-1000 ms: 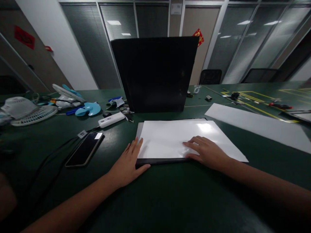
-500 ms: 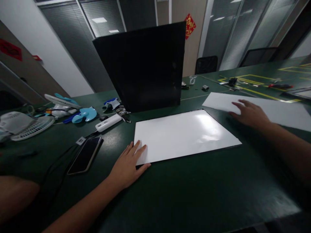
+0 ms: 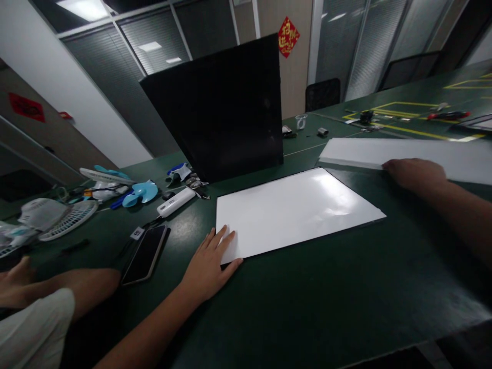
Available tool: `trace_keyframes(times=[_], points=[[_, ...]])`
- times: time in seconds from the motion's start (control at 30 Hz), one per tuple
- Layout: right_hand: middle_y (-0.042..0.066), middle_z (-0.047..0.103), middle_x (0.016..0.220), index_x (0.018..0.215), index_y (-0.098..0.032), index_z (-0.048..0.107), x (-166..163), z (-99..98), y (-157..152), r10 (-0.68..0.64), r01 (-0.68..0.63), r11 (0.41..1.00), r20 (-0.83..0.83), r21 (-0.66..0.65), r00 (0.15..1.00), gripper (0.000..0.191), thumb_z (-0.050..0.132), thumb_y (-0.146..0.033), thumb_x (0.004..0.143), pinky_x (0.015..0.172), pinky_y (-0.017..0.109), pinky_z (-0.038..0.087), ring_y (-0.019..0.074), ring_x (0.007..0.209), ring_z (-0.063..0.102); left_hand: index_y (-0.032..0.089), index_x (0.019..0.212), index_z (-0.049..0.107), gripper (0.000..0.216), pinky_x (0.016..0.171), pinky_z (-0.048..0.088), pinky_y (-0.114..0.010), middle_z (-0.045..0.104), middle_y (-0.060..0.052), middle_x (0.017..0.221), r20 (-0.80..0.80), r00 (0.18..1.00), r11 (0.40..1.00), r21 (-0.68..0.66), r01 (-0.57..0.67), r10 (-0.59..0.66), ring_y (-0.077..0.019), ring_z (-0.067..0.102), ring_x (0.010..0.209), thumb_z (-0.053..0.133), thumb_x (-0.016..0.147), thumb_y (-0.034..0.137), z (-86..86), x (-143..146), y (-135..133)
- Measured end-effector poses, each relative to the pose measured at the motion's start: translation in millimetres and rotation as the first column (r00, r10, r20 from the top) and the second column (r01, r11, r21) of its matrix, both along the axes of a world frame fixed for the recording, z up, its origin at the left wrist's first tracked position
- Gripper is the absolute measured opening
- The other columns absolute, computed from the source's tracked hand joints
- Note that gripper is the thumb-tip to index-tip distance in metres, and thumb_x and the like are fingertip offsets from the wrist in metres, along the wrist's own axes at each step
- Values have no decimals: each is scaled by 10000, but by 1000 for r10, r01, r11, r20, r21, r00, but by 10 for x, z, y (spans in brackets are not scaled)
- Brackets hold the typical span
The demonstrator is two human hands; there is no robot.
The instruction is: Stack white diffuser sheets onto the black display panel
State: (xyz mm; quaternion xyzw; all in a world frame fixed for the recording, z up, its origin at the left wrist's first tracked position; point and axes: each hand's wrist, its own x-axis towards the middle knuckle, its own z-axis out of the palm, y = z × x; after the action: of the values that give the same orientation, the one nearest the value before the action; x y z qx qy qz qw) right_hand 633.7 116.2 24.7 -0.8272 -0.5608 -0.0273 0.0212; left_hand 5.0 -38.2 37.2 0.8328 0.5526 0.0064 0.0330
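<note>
Left hand (image 3: pixel 208 265) spread on near-left corner of glossy white rectangular sheet (image 3: pixel 288 212), mid dark green tabletop (image 3: pixel 300 307). Right hand (image 3: pixel 417 174) at near edge of long white paper-like strip (image 3: pixel 361 150), far right; can't tell if pinching.

Over the dark green desk (image 3: pixel 307 292), there is room to pass on the near side of the left fingers (image 3: pixel 219 237) and right fingers (image 3: pixel 394 165), or low across the flat glossy white rectangular sheet (image 3: pixel 292 215) between them. Beyond the left fingers, a tall black rectangular panel (image 3: pixel 223 113) blocks the way; left of them, a dark flat phone (image 3: pixel 146 253) and another person's bare forearm (image 3: pixel 86 287) intrude.
</note>
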Motion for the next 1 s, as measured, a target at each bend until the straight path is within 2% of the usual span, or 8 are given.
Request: trace_keyframes(times=[0.17,0.3,0.37,0.43,0.53,0.67,0.8,1.0], points=[[264,680,1246,1446,-176,625,-316,111,-112,-24,17,990,47,143,999,563,368,-488,1054,784,428,458,342,1003,679,238,1614,420,732,1247,326,-612,330,-100,1711,20,1000,999,37,-2,1,-404,302,1565,509,1010,642,-35,-12,4],[194,739,1131,1403,-190,654,-738,223,-290,107,-149,934,143,324,984,550,350,-488,1055,714,392,479,301,883,692,249,1611,431,731,1230,356,-618,336,-95,1707,32,999,999,47,-8,7,-411,324,1554,516,1004,648,-30,-13,-7],[162,749,1149,1404,-180,658,-962,259,-384,267,-340,852,229,399,936,517,353,-427,1067,701,367,499,274,892,701,252,1616,424,733,1235,346,-621,325,-92,1712,36,999,999,45,-5,4,-412,315,1557,516,1005,648,-28,-16,-10],[147,738,1232,1429,-164,645,-1167,261,-458,493,-568,718,282,403,823,490,370,-362,1074,709,333,530,236,938,713,247,1622,414,741,1240,334,-625,309,-95,1717,38,999,999,39,-3,1,-413,299,1563,507,1008,652,-25,-15,-11],[101,706,1345,1454,-205,633,-1437,192,-522,793,-828,463,270,316,546,451,411,-282,1069,776,322,588,201,1039,726,228,1625,404,752,1232,336,-643,307,-108,1716,30,1000,1000,25,-4,3,-422,289,1565,490,1012,654,-13,-7,-12],[25,722,1330,1402,-285,680,-1738,55,-587,967,-961,171,150,218,206,416,484,-228,1039,936,404,612,199,1139,720,197,1644,349,801,1232,345,-627,275,-139,1726,44,999,999,36,-21,19,-418,312,1558,491,1006,659,-26,-7,-16],[1,719,1338,1359,-309,711,-1959,33,-711,994,-964,74,59,257,91,384,561,-226,1015,1012,405,590,185,1186,702,222,1685,200,902,1210,396,-597,71,-148,1769,95,993,993,93,-74,65,-428,344,1542,552,975,653,-111,-31,-13],[25,725,1327,1322,-254,732,-2165,120,-873,1000,-962,-6,22,273,0,349,576,-209,1013,1048,388,565,178,1198,697,216,1685,-105,1096,1213,391,-596,11,-189,1766,165,983,985,138,-102,79,-425,272,1568,588,953,645,-186,-30,-16]])
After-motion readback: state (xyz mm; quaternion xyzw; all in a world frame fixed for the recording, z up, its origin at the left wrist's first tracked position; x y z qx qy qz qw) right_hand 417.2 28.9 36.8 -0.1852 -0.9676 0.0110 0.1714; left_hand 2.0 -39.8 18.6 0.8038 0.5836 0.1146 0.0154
